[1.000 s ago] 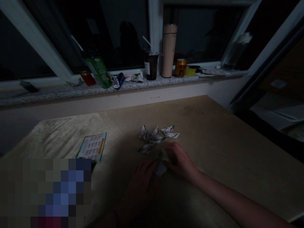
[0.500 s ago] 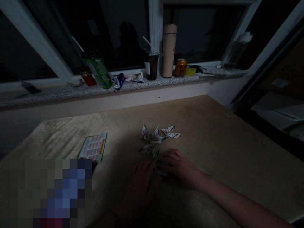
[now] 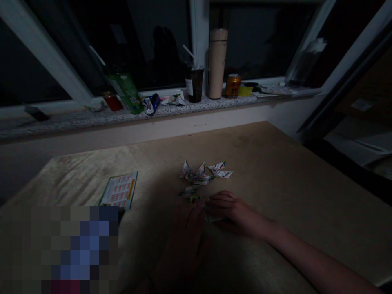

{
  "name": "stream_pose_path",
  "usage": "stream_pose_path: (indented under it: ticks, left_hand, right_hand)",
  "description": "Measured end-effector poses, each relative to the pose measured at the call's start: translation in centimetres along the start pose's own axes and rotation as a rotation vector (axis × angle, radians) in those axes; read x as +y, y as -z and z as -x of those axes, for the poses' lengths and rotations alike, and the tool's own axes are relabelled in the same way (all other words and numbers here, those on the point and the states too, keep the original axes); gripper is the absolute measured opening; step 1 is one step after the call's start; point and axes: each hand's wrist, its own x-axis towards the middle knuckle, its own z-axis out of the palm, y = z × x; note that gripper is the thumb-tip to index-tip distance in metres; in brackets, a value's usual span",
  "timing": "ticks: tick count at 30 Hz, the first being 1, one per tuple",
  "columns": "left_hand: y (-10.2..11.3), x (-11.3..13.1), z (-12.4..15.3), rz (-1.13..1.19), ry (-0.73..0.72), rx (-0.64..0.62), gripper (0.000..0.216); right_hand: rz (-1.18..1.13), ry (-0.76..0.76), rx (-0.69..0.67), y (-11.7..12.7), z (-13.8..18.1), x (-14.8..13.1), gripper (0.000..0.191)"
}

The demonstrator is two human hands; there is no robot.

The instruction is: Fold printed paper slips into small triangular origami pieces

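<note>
My right hand (image 3: 228,210) rests low over the table with its fingers curled on a folded paper piece (image 3: 212,219), mostly hidden beneath them. Close beside it, my left hand (image 3: 186,232) lies in deep shadow and is slightly blurred; its fingers look stretched out, with the tips near the paper. Just beyond both hands is a loose group of pointed folded paper pieces (image 3: 203,180), printed in several colours. One more paper piece (image 3: 188,191) lies nearest to the left fingertips, and another pair (image 3: 221,174) sits at the right of the group.
A printed card (image 3: 121,190) lies on the brown table (image 3: 275,175) at left, beside a pixelated patch. Along the granite windowsill (image 3: 122,118) stand a green bottle (image 3: 130,92), a dark cup with a straw (image 3: 194,85), a tall flask (image 3: 218,65) and a golden can (image 3: 233,86).
My left hand has shifted slightly, its fingers looking straighter and more blurred. My right hand stays almost in place on the folded paper. The other paper pieces remain where they were.
</note>
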Motion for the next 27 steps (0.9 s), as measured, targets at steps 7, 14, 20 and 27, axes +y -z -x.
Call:
stream_pose_path:
  ticks: [7,14,20,27]
  left_hand:
    - [0.2,-0.7,0.5,0.127,-0.069,-0.201,0.069]
    - [0.8,-1.4,0.3,0.153,-0.102,-0.286,0.072]
    - [1.3,-1.4,0.0,0.148,-0.103,-0.338,0.072]
    - [1.8,-1.1,-0.2,0.124,-0.109,-0.384,0.07]
  right_hand:
    - [-0.052,-0.047,-0.048,0.2,0.4,0.5,0.044]
    - [-0.092,-0.1,-0.089,1.4,0.7,1.7,0.043]
    - [-0.169,-0.101,-0.101,1.8,0.8,1.8,0.048]
    - [-0.23,-0.102,-0.107,1.9,0.7,1.9,0.049]
